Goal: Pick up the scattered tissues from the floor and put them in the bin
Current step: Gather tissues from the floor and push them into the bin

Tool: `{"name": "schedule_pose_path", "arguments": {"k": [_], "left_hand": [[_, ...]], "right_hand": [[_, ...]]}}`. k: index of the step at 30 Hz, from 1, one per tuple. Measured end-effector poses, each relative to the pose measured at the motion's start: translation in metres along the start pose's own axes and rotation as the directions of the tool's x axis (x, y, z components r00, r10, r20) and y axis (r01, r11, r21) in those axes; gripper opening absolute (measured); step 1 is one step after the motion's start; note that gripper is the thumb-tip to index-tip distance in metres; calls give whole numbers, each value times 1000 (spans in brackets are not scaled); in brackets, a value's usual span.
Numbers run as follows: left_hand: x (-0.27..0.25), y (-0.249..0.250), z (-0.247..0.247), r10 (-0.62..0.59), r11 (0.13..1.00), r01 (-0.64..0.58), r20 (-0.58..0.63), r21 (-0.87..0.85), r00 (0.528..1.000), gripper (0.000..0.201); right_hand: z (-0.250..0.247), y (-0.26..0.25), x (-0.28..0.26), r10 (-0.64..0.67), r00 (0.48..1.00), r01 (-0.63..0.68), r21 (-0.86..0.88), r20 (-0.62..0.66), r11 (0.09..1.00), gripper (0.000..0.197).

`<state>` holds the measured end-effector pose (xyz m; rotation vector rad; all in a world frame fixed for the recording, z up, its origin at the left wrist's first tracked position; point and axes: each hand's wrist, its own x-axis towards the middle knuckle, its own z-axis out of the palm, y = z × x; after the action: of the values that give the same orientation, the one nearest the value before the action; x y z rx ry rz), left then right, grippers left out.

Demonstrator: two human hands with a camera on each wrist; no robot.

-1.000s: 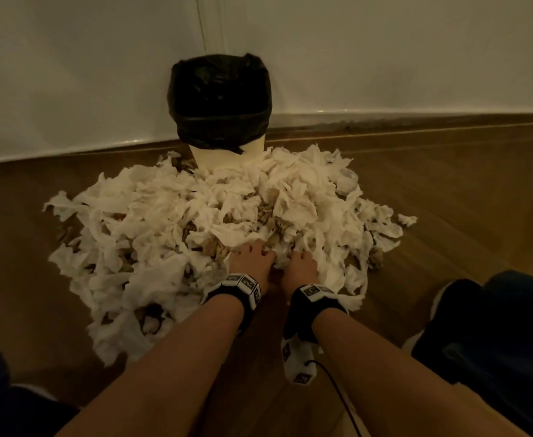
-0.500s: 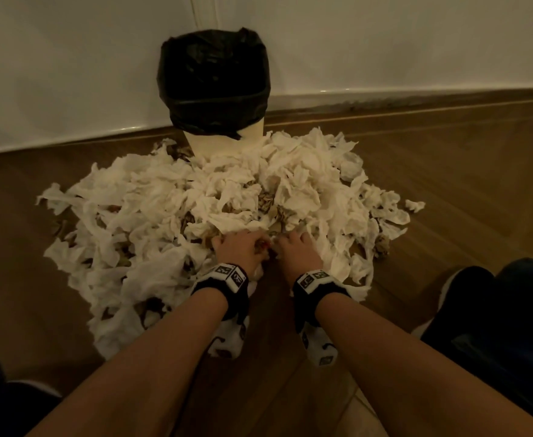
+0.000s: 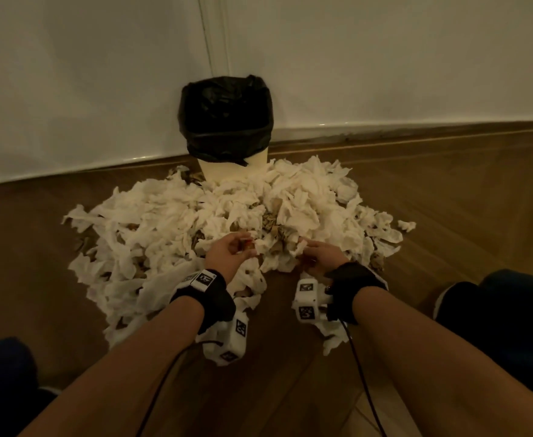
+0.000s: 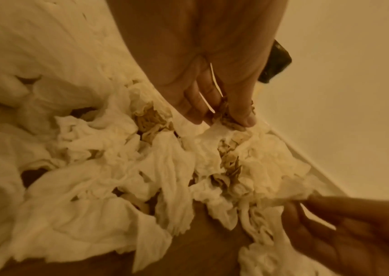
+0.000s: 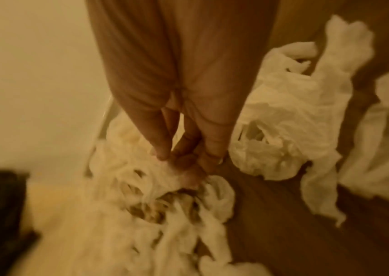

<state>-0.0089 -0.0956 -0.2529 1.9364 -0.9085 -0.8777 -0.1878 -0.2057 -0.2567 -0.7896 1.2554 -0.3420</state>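
A: What is the room like?

B: Dim and warm in tone. Two plain pale walls (image 3: 385, 58) meet in a corner, with a thin vertical seam (image 3: 205, 42) running down it.

A: And the floor?

B: Brown wooden boards (image 3: 448, 200) laid in a slanted, herringbone-like pattern. A dark strip (image 3: 416, 134) runs along the foot of the right-hand wall, where wall meets wood; the left-hand wall ends in a pale glossy edge (image 3: 85, 165) that catches a little light.

A: Any furniture or windows?

B: Just walls and floor in view.

Blk wristbands (image 3: 207, 299), white tagged cams (image 3: 306, 299).
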Motion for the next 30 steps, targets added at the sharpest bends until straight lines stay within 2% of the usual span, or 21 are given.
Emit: {"name": "schedule_pose_path", "arguments": {"k": [2, 3, 5, 9, 15, 21, 24, 27, 30], "left_hand": [[-2, 4, -5, -15, 999, 14, -26, -47, 1000, 35], [-2, 7, -7, -23, 997, 21, -33, -80, 999, 34], [-3, 13, -13, -34, 992, 29, -39, -122, 999, 32], [-3, 35, -30, -1, 979, -17, -90, -202, 996, 26], [8, 78, -63, 83, 953, -122, -149, -276, 985, 30], [34, 140, -101, 128, 872, -225, -241, -435, 962, 29], [49, 168, -120, 179, 806, -308, -288, -505, 941, 29], [64, 190, -136, 225, 771, -368, -317, -521, 921, 30], [79, 207, -148, 249, 767, -398, -338, -504, 908, 29]], "right_hand": [[-4, -7, -10, 6, 997, -24, 228, 83, 973, 34], [-5, -9, -17, -4, 991, -46, 363, 135, 931, 37], [-2, -16, -31, -32, 984, -58, 477, 178, 877, 39], [11, -39, -55, -104, 976, -6, 506, 189, 863, 38], [34, -87, -72, -248, 946, 92, 562, 207, 822, 38], [53, -160, -85, -400, 871, 192, 550, 286, 813, 34], [69, -201, -93, -482, 816, 266, 534, 318, 803, 23], [84, -236, -98, -543, 768, 316, 537, 339, 782, 20], [97, -259, -100, -556, 753, 326, 535, 352, 779, 23]]}}
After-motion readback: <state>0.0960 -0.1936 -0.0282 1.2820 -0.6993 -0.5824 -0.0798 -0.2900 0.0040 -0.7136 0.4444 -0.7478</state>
